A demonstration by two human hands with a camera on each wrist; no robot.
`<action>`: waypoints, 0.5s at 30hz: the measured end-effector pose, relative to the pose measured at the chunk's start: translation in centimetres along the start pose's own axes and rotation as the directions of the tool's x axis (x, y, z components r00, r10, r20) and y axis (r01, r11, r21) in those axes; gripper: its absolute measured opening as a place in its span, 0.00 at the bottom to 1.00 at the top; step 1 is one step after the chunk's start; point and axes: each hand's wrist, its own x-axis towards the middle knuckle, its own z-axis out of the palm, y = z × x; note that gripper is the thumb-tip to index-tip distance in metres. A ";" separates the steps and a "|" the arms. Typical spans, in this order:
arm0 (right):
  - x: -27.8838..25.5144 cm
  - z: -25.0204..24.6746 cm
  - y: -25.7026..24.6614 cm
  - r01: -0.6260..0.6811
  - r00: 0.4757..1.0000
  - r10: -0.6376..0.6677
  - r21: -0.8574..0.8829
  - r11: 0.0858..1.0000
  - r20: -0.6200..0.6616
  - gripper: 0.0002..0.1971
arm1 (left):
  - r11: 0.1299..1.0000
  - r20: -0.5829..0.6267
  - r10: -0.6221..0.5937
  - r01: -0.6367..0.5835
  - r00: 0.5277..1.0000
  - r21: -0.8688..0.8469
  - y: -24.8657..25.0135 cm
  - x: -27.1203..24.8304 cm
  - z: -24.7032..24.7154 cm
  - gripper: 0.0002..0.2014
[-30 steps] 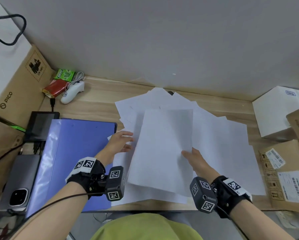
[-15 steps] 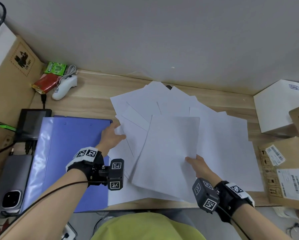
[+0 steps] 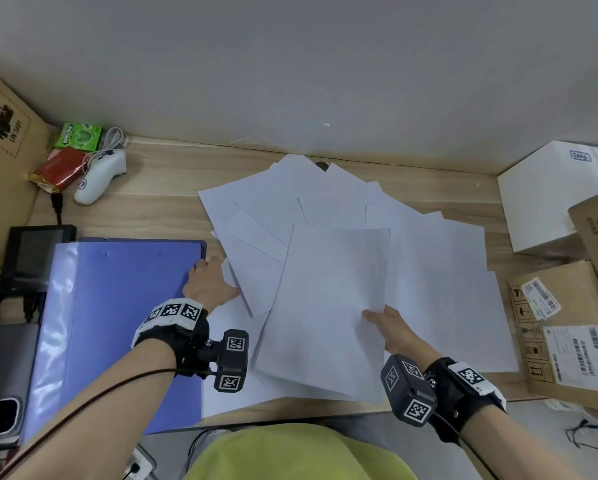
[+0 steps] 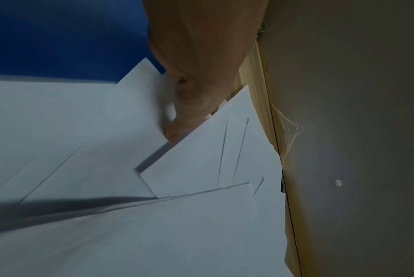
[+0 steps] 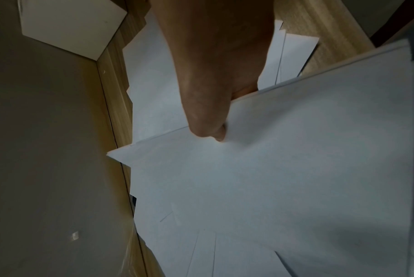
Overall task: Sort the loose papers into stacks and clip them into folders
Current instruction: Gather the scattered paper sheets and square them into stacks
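Note:
Loose white papers lie fanned over the wooden desk. My right hand holds a stack of sheets above them by its right edge, thumb on top, fingers hidden underneath. A closed blue folder lies flat on the left, also visible in the left wrist view. My left hand is at the folder's right edge and pinches the left edge of one loose sheet. The thumb lies against that slightly raised edge; the other fingers are hidden.
A white controller, a green pack and a red packet sit at the back left. A black device and a grey phone lie left of the folder. Cardboard boxes and a white box line the right.
My left hand has let go of the held stack and moved left to the edge of a loose sheet by the folder. The right hand keeps the stack, shifted slightly right.

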 end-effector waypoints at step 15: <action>0.3 1.0 0.4 -0.038 0.999 0.039 0.025 0.999 -0.034 0.17 | 0.822 0.003 0.439 -0.400 0.898 -0.404 6.9 -7.0 -6.7 0.15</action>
